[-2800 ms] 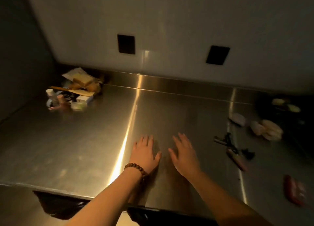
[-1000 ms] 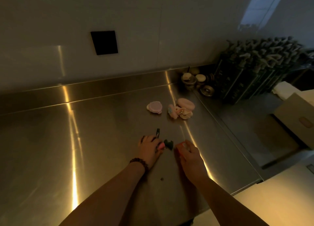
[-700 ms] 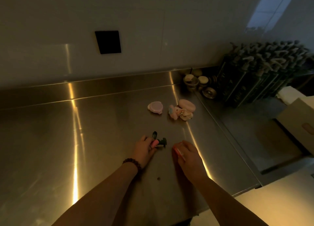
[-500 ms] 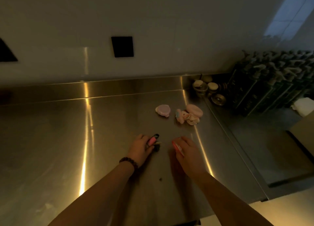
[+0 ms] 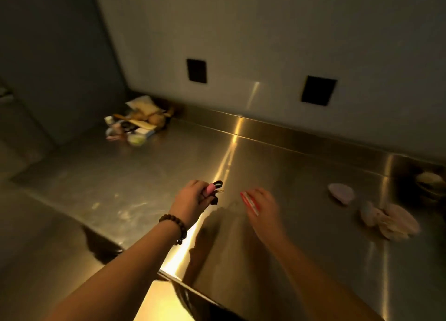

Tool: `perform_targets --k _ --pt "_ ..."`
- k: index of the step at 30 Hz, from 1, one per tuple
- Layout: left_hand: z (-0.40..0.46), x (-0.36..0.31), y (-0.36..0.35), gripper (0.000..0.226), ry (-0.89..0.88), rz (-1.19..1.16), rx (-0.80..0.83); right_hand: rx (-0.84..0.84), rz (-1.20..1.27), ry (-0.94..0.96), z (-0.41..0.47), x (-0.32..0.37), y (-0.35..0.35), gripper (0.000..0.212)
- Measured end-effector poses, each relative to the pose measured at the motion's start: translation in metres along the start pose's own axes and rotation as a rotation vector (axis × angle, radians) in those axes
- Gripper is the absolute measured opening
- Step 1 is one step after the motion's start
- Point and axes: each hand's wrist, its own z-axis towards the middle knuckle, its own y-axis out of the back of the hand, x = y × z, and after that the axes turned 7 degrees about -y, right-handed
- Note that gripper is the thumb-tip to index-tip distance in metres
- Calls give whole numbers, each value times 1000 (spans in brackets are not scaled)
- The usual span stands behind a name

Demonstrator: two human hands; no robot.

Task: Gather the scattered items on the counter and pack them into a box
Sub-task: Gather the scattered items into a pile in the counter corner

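The steel bench (image 5: 301, 200) spans the view. A heap of mixed items (image 5: 135, 125) sits in its far left corner, and pale pink pieces (image 5: 388, 219) lie at the right. Above the bench, the left hand (image 5: 193, 200) grips a small pink item (image 5: 210, 188) along with dark bits. The right hand (image 5: 263, 205) holds a red-and-white strip (image 5: 249, 203).

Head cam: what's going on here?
A person is collecting small items off a steel counter. The left hand grips a bunch of small things, one pink and some dark. The right hand holds a red-and-white item. A few pale pink items lie on the counter to the right, and a pile of clutter sits in the far left corner. No box is in view.
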Motion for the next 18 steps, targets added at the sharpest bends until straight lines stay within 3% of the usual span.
perform_targets --k 12,18 --pt "-99 168 188 21 290 138 -267 333 0 259 22 180 -199 40" --pt "-114 269 257 22 318 127 -304 346 1 278 35 260 -298 40"
